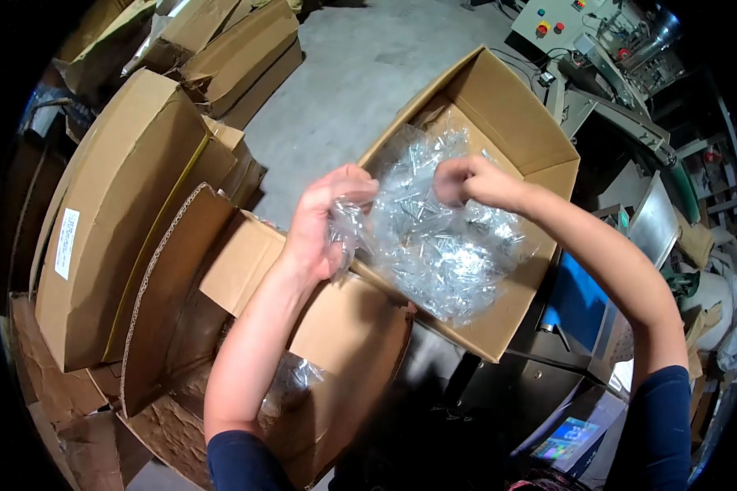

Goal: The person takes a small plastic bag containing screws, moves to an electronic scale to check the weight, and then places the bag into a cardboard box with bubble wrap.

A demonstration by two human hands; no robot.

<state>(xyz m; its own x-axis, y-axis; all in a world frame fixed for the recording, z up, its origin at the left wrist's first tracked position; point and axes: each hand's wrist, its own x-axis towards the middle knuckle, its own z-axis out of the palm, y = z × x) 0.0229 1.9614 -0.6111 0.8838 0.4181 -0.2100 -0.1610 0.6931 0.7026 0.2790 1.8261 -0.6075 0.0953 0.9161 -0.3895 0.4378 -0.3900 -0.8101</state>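
An open cardboard box holds a heap of small clear plastic bags with thin, shiny metal pieces inside, too small to name. Over the box's left edge, my left hand is closed around one or more clear plastic bags; how many I cannot tell. My right hand is above the heap with its fingers curled together. Motion blurs those fingertips, and whatever they may pinch is hidden.
Below my left arm, another open carton has a few clear bags in it. Large cardboard boxes stand at the left. Machinery with a blue belt and a lit screen occupies the right side.
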